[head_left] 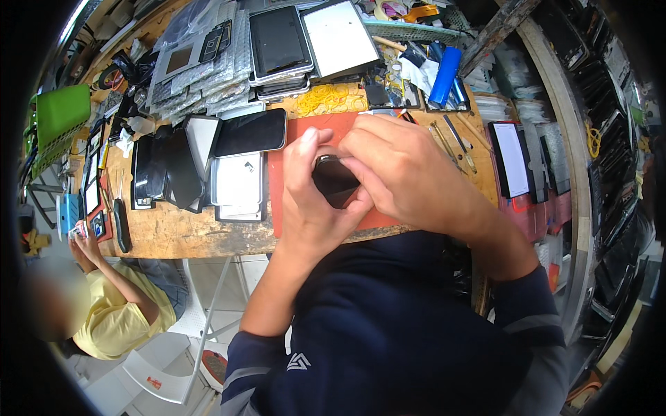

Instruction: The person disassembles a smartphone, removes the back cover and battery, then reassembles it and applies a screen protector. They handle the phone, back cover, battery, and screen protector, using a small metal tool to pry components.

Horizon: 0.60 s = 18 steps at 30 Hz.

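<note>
— Both hands meet above the near edge of the workbench (180, 236): our left hand (312, 201) cradles a small dark phone (333, 180) from below, while our right hand (395, 166) folds over its top, fingers pinching the upper edge. We judge both hands clamped on it.

— And where does the phone sit?

— Held in the air just over the red work mat (291, 145), close to our chest. If the pinch slips, we think the phone may drop onto the mat or roll off the bench edge toward our lap.

— Anything else at risk?

— Just left of the mat, a dark screen panel (251, 133) rests on a stack of pale flat panels (238, 187); a stray elbow could slide them. Right of our hands, thin metal tools (451, 142) lie loose and could scratch glass set down carelessly. Farther back, yellow rubber bands (326, 98), a blue cylinder (444, 75) and stacked tablets (281, 45) crowd the bench.
</note>
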### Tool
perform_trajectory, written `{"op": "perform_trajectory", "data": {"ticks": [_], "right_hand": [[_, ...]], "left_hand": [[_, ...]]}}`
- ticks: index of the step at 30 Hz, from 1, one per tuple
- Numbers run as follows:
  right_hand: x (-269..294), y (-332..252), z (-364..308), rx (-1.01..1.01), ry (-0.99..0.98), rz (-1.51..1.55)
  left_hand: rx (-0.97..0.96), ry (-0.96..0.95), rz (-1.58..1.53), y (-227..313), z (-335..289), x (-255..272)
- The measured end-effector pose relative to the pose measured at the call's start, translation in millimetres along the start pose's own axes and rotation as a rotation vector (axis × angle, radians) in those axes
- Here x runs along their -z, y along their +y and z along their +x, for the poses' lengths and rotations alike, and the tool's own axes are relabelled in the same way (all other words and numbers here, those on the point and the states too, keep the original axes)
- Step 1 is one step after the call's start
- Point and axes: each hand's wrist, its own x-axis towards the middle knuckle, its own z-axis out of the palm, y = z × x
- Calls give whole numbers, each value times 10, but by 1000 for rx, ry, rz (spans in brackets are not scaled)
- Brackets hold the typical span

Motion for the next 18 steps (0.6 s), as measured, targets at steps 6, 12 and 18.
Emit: {"op": "perform_trajectory", "data": {"ticks": [6,12,18], "right_hand": [[58,100,-15,30,-56,50],[111,186,-15,-5,-83,82],[149,237,7,78,-123,31]], "left_hand": [[526,-671,-415,-251,339,441],[652,-798,-757,-407,377,308],[575,-812,-676,-319,434,274]]}}
